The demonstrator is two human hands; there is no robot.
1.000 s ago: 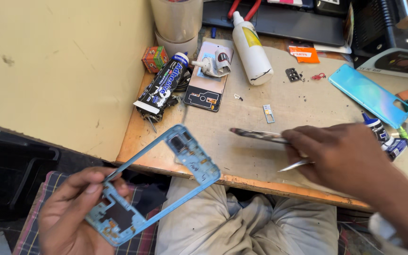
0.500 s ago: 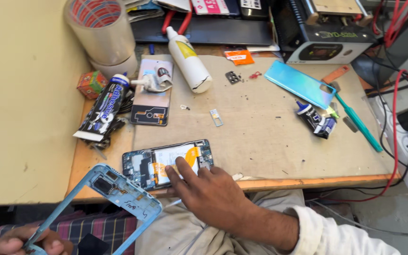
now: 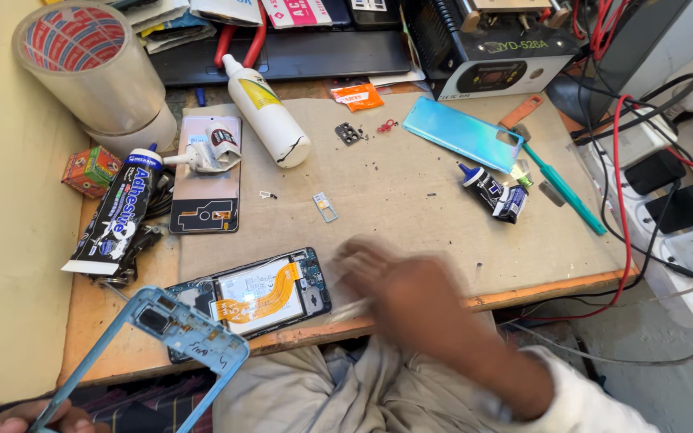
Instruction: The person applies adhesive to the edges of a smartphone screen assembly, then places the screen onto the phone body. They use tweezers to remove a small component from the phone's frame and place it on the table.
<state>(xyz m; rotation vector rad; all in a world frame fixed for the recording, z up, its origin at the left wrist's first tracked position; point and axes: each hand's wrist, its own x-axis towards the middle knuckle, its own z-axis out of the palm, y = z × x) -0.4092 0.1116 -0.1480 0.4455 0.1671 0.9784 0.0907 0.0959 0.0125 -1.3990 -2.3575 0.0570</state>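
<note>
Blue phone frame [image 3: 178, 337] is held by left hand [image 3: 38, 418]; right hand [image 3: 407, 293], blurred, grip unreadable, beside opened phone [image 3: 254, 293].

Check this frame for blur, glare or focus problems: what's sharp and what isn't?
Head view: the right hand is smeared by motion blur, fingers indistinct; the opened phone beside it, the white bottle and the tape roll are sharp; lighting even, shadows soft, no strong glare; the left hand is cropped at the bottom edge.
</note>
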